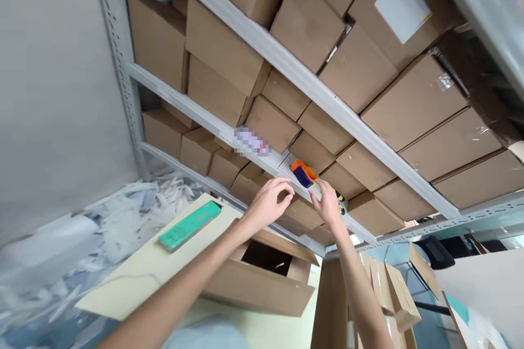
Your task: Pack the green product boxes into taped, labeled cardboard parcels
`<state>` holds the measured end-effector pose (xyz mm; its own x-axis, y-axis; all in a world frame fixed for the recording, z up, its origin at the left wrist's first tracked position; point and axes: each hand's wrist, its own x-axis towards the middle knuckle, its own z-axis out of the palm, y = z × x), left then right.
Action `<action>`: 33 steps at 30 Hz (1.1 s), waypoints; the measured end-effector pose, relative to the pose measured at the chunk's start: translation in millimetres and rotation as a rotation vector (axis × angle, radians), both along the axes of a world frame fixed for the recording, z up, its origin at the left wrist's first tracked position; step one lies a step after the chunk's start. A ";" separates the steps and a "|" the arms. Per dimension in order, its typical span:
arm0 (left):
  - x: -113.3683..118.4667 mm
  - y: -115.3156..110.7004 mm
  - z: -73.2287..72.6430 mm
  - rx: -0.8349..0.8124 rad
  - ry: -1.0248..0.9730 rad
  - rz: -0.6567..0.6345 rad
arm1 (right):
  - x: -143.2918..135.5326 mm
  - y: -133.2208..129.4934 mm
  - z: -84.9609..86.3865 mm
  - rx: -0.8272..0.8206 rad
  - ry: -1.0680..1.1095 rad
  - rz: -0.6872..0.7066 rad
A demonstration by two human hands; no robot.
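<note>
My left hand is raised over an open cardboard box, thumb and fingertips drawn together in a loose pinch. Whether anything thin is between them cannot be made out. My right hand reaches up beside an orange and dark blue tool, which looks like a tape dispenser, on a shelf beam. The thumb and fingers of that hand are apart, and its fingertips are close to the tool; contact is unclear. The box stands on a pale table with its flaps up and a dark inside.
A green flat box lies on the table's left part. Grey metal shelving packed with cardboard boxes rises close ahead. White scraps are heaped at the left. More cartons stand at the lower right, near a chair.
</note>
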<state>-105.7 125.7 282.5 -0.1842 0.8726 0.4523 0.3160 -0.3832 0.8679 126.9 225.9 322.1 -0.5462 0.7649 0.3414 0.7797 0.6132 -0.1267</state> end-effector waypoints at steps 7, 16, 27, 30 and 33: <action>48.5 17.8 5.8 -0.005 -0.113 -0.028 | -57.5 82.7 -14.5 -0.305 -0.321 -0.339; 43.4 -12.0 -31.0 -0.092 -0.223 0.056 | -64.9 90.5 -47.0 -0.364 -0.235 -0.445; 23.8 -80.9 -35.4 -0.146 -0.418 0.067 | -33.6 -86.4 -49.4 -0.587 0.771 0.042; 29.8 -91.3 -16.5 -0.113 -0.375 0.045 | -43.9 -141.9 -37.2 -0.666 0.914 0.000; 33.1 -100.0 5.6 -0.105 -0.329 0.041 | -49.4 -169.6 -21.8 -0.613 0.974 -0.057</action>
